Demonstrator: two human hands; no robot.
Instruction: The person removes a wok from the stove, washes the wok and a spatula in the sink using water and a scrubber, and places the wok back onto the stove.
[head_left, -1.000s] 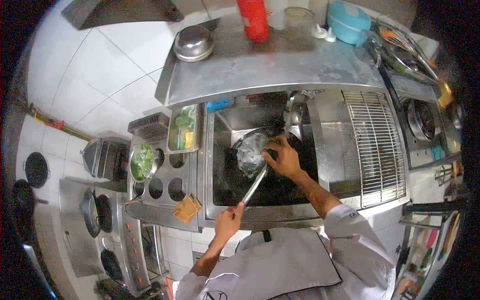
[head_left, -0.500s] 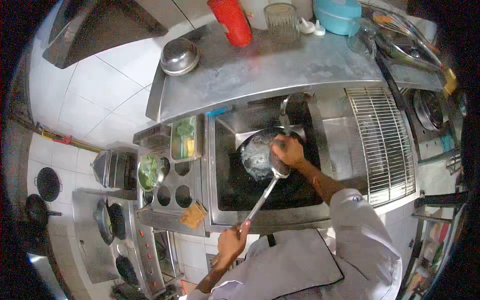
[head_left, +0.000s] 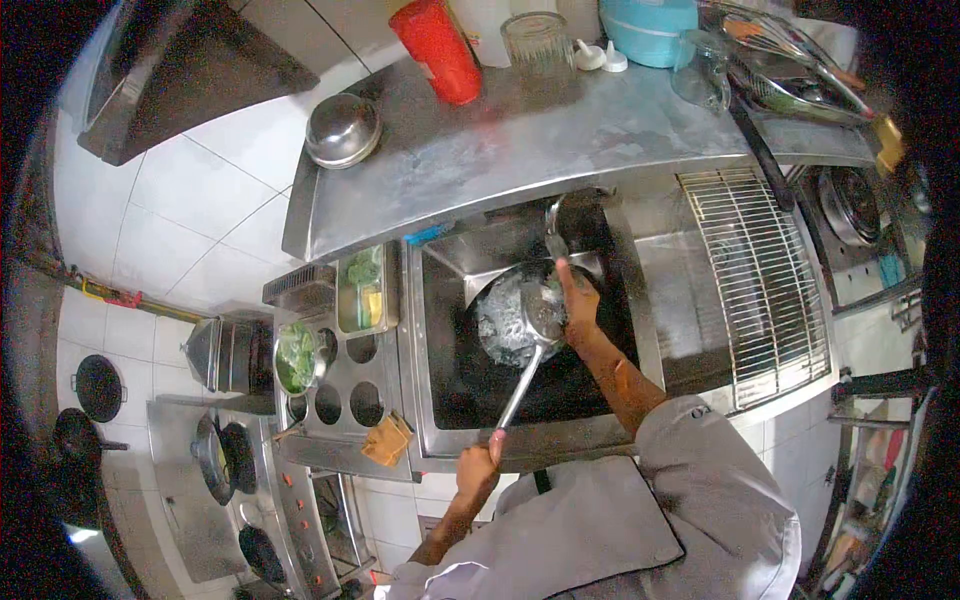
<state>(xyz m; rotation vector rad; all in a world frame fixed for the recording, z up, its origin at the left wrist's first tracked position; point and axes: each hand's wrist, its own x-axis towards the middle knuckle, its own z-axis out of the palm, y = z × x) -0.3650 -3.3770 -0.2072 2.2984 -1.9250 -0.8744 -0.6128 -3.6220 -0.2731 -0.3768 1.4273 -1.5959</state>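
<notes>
A metal ladle slants over the sink, its handle in the closed grip of my left hand near the front edge. Its bowl is up against my right hand, which lies along the rim with at least one finger stretched toward the faucet. The other fingers of that hand are partly hidden. Below both lies a dark round pan of churning, bubbly water, set in the sink.
Left of the sink stand a container of greens, a bowl of leaves and a brown cloth. A wire rack lies to the right. The steel shelf behind carries a metal bowl and a red bottle.
My right hand has shifted from over the ladle's bowl to its right side, and its fingers have straightened toward the faucet. My left hand keeps the handle. The view has tilted slightly.
</notes>
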